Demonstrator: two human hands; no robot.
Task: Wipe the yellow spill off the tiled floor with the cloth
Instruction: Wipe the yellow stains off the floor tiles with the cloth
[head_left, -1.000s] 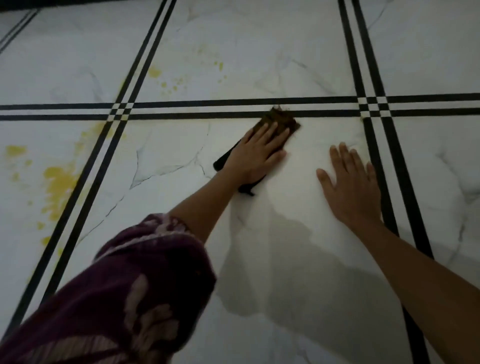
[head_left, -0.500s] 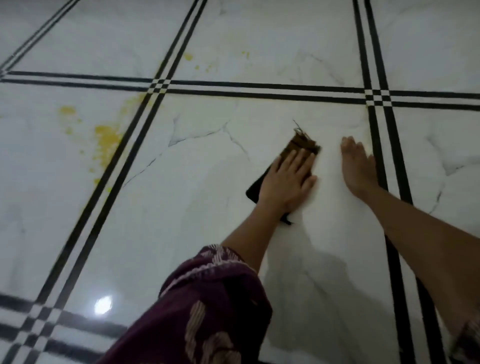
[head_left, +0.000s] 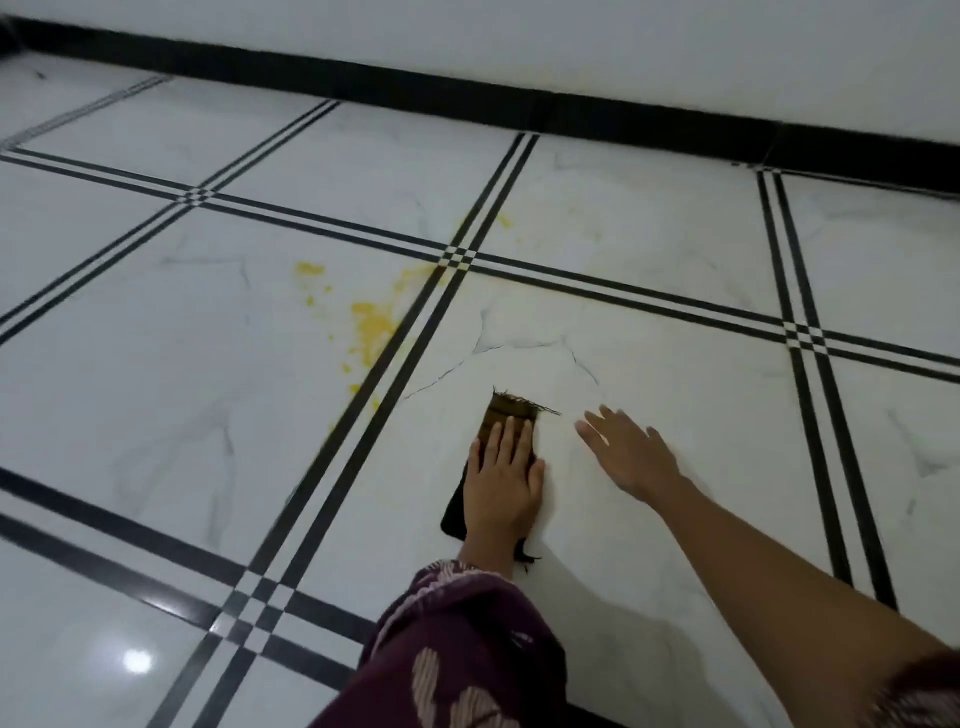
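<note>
left hand (head_left: 501, 480) lies flat on the cloth (head_left: 511, 410); right hand (head_left: 631, 454) open, empty. the spill (head_left: 371, 325) sits unwiped beyond the lines; most wiping remains.

Left hand (head_left: 501, 480) flat on cloth (head_left: 511, 408); right hand (head_left: 631, 454) beside; spill (head_left: 371, 325) far-left.
</note>
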